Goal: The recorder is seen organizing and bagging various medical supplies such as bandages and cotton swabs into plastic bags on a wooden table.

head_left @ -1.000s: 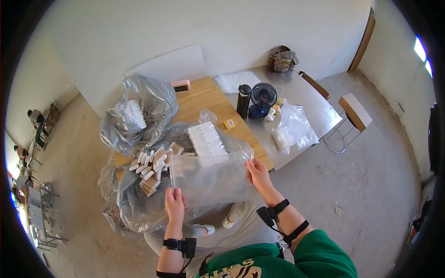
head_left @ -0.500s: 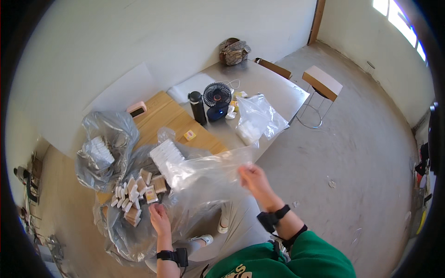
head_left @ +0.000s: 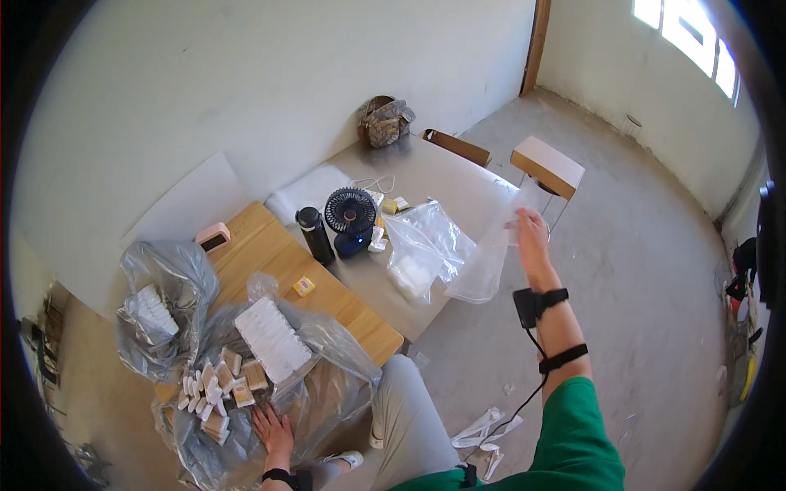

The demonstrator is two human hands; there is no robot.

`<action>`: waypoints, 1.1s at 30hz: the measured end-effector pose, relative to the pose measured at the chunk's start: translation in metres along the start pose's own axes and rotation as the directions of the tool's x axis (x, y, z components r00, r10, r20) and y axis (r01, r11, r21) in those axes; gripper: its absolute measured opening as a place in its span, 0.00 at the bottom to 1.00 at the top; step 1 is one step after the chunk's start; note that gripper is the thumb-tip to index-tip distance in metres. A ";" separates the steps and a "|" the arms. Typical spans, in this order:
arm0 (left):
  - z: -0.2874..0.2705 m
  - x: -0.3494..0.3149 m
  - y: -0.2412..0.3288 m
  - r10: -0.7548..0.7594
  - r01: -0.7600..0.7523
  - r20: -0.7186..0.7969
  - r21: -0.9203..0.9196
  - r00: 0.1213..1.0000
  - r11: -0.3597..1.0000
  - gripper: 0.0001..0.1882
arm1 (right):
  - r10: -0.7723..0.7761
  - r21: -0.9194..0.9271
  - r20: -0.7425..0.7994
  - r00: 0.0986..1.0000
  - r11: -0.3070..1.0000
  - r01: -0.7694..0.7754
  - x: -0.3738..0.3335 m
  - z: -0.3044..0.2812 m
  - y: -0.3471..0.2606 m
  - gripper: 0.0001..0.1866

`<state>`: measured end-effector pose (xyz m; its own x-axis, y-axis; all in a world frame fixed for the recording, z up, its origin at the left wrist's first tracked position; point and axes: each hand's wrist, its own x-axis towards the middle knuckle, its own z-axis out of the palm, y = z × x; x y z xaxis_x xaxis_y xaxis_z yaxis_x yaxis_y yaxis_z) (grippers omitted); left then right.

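Observation:
My right hand [head_left: 532,233], reached out over the right side of the metal table, grips the upper edge of a clear plastic bag [head_left: 485,266], which hangs down from it. Fingers spread, my left hand [head_left: 273,429] lies on a grey plastic sheet [head_left: 334,391] at the lower left. Right beside it is a loose heap of small tan-and-white packs [head_left: 218,385], one with a yellow label [head_left: 242,393]. Behind the heap lies a block of white packs [head_left: 272,340] in rows. What the small packs contain is too small to tell.
An open grey bag [head_left: 168,278] holds more white packs. On the tables stand a black bottle [head_left: 314,236], a small fan [head_left: 351,214], a clear bag with white contents [head_left: 413,274], a yellow box [head_left: 304,286] and a camouflage bag [head_left: 385,123]. A box-topped stool [head_left: 547,164] stands right.
My right hand has swung away to the upper right, taking the clear bag off the white block. My left hand has opened and settled flat on the grey plastic. The head view has shifted.

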<state>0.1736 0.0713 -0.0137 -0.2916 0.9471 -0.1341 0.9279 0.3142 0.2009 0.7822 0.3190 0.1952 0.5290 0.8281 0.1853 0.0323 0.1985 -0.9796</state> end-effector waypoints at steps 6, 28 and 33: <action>-0.004 0.004 0.005 -0.028 0.027 0.066 0.010 0.997 1.000 0.33 | 0.091 -0.308 0.060 0.994 0.949 -0.069 0.078 0.068 0.014 0.11; -0.012 0.002 0.006 -0.042 0.034 0.137 0.065 0.990 0.997 0.35 | 0.516 0.130 -0.275 0.811 0.856 -0.500 -0.004 0.078 0.224 0.10; -0.010 0.006 0.013 -0.019 0.014 0.128 0.041 0.992 0.999 0.35 | 0.385 0.165 -0.596 0.704 0.917 -0.362 -0.010 0.036 0.263 0.11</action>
<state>0.1822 0.0814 -0.0022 -0.2770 0.9248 -0.2608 0.9324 0.3243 0.1594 0.7543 0.3817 -0.0611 0.8905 0.3473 -0.2937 -0.3020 -0.0316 -0.9528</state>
